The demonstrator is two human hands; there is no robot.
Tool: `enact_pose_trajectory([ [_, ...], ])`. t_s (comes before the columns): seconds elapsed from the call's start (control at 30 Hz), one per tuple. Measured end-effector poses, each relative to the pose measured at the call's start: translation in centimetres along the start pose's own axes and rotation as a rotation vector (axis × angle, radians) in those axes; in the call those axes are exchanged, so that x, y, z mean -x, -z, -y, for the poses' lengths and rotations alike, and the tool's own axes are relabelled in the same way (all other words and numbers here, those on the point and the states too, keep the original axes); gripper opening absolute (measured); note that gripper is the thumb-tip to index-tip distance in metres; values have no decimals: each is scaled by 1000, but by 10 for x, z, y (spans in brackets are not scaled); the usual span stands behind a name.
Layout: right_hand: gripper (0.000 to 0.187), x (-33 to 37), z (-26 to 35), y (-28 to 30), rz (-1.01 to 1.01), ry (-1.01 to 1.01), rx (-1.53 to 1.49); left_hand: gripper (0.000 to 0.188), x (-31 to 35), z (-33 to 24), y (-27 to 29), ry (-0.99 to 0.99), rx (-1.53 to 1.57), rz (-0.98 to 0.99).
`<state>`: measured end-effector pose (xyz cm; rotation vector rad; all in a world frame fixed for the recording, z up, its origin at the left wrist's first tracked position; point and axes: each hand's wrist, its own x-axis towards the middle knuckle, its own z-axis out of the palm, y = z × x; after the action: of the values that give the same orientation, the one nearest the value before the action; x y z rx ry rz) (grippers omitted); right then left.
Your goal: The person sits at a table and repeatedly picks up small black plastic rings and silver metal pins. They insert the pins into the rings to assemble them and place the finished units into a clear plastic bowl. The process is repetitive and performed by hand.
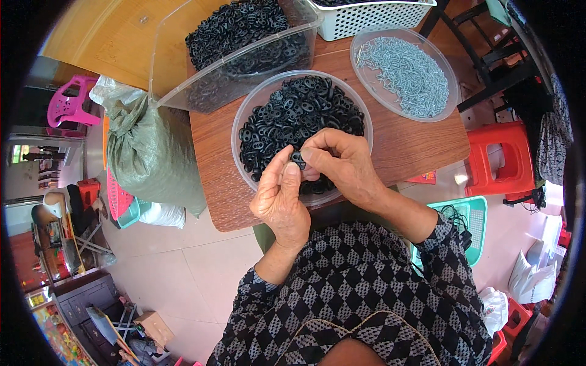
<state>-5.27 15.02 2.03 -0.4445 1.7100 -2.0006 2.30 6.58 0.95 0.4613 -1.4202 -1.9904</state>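
Above a round clear tub (238, 160) heaped with small black plastic parts (299, 110), my two hands meet. Between the thumb and fingers of my left hand (282, 201) is one black plastic part (297, 160), oval with holes like its neighbours in the tub. My right hand (342, 163) is closed, thumb and fingertips pinched at the same piece. Whether a screw is in the right fingertips is hidden. At the upper right lies a round clear tray (452, 91) of small silvery screws (406, 76).
A large clear bin (160, 79) of similar black parts stands at the back left, beside a white perforated basket (366, 23). Left of the wooden table (229, 201) slumps a tied green sack (155, 152). A red stool (499, 160) and a teal basket (479, 235) are on the right.
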Motion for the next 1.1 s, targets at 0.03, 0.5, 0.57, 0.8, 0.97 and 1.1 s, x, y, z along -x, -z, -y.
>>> enact_pose_trajectory([
  [0.03, 13, 0, -2, -1, -14, 5, 3, 24, 0, -1, -1, 15, 19, -7],
  [0.5, 12, 1, 1, 1, -37, 22, 97, 23, -9, -3, 10, 71, -175, 130],
  [0.57, 12, 0, -1, 2, -35, 58, 162, 22, -11, -3, 14, 60, -173, 153],
  [0.8, 14, 0, 1, 2, -10, 9, 166, 24, -8, -2, 16, 62, -99, 95],
  [0.97, 14, -1, 0, 0, -30, 5, 176, 23, -6, -4, 13, 48, -125, 45],
  [1.1, 14, -1, -1, 2, -11, -2, 193, 22, -6, -3, 14, 49, -122, 42],
])
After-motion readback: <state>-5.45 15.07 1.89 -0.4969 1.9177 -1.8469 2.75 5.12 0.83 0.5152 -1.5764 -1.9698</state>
